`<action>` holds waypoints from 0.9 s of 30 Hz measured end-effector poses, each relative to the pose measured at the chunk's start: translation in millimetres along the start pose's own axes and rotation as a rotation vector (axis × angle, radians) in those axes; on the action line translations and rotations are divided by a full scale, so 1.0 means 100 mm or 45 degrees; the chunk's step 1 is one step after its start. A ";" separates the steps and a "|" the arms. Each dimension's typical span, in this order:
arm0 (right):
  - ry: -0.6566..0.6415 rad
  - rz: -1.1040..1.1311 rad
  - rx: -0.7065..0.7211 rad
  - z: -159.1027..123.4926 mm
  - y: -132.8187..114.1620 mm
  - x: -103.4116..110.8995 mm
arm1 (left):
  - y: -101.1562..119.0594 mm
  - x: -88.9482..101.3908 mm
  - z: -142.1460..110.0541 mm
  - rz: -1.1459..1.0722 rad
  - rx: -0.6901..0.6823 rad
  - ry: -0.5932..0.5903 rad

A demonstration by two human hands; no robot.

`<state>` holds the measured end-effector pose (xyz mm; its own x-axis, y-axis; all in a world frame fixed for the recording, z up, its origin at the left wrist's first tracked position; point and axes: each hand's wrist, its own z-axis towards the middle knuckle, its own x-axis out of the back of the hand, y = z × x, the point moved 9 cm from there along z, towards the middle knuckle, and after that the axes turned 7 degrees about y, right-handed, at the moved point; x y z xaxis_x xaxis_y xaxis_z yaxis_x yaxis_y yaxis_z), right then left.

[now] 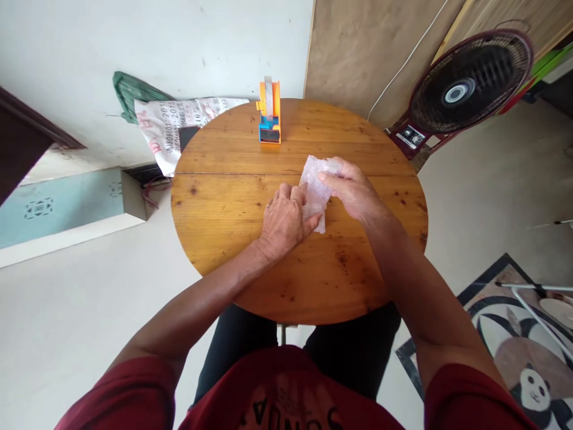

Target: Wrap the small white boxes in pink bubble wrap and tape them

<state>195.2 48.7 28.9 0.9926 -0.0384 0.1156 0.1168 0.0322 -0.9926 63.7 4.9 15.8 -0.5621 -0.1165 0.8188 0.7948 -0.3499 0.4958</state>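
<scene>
A small whitish piece of bubble wrap (316, 190), folded into a rough rectangle, is held over the middle of the round wooden table (233, 209). My right hand (353, 186) pinches its upper right edge, thumb on top and fingers behind. On the other side, my left hand (285, 218) has its fingers curled against the left edge, with the thumb at the lower end. Whether anything is inside the wrap cannot be made out. Beyond both hands, near the far edge, stands an orange and blue tape dispenser (270, 122) with a roll of tape.
A dark red fan (461, 89) stands past the table's far right edge. Behind the far left edge lie a printed white sack (165, 131) and a green bag (136, 95). On the floor at the right is a panda-patterned mat (514, 352). A wall borders the far side.
</scene>
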 end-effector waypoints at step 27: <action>0.225 -0.573 0.311 -0.91 -0.03 -0.09 | -0.17 -0.15 -0.09 -0.276 0.111 0.013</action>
<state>182.4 -42.2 27.8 0.8243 -0.2686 0.4984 0.5545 0.2046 -0.8067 56.6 4.0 -6.9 -0.7236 -0.0567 0.6879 0.6718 -0.2864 0.6831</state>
